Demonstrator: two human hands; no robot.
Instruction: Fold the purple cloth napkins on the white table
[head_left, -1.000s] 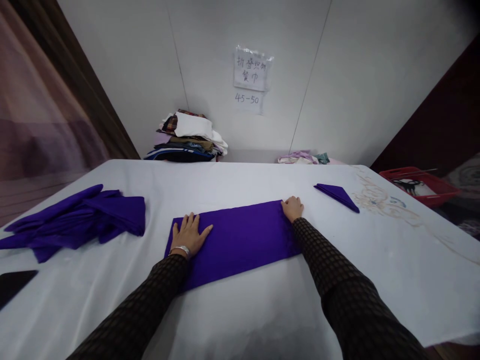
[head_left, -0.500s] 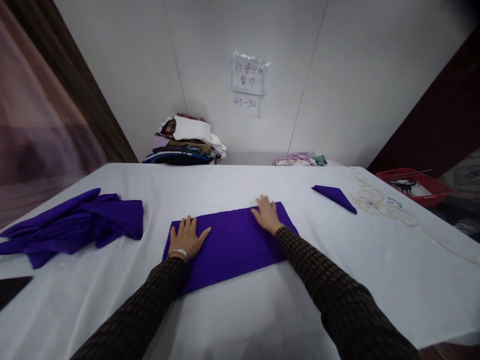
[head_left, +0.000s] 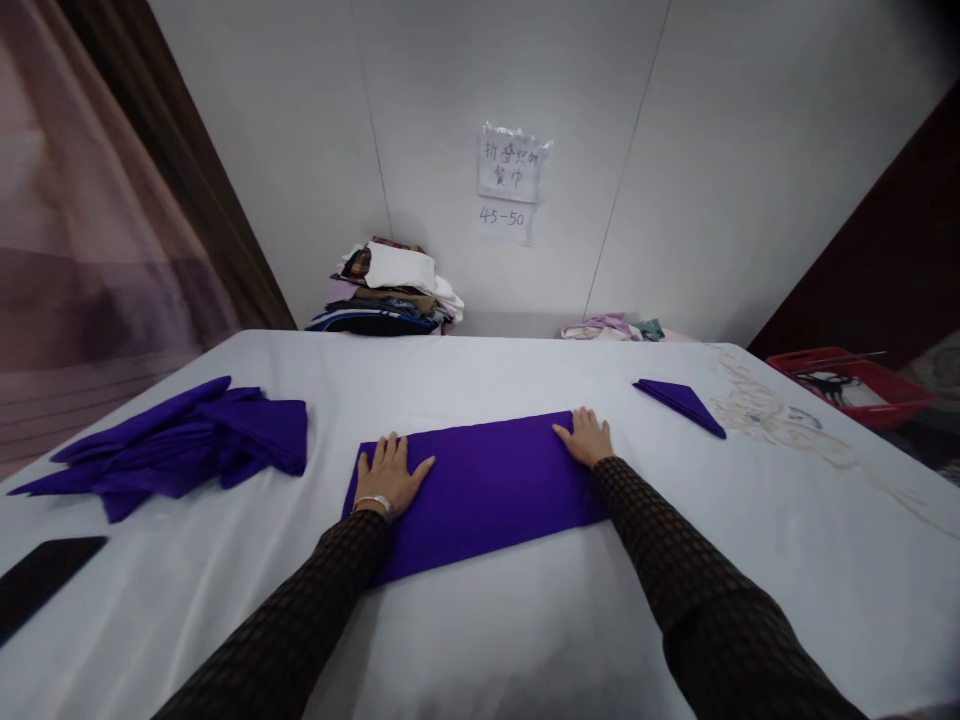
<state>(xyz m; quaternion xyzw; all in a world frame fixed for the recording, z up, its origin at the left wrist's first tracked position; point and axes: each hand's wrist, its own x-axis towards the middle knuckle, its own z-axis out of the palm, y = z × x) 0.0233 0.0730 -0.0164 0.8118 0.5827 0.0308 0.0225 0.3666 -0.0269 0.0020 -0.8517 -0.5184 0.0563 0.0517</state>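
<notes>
A purple cloth napkin, folded into a flat rectangle, lies in front of me on the white tablecloth. Fingers spread, my left hand presses flat on its left end. At the far right corner rests my right hand, open, with its palm down and fingers reaching over the edge. A crumpled heap of purple cloths lies to the left. Off to the right sits a small purple napkin folded into a narrow triangle, apart from both hands.
Stacked garments stand behind the table's far edge, with a smaller cloth pile to their right. A dark flat object lies at the left. Beyond the right edge is a red basket. A paper sign hangs on the wall.
My right hand has slid right across the napkin to its far right corner. My left hand stays on the left end. The whole view has shifted slightly.
</notes>
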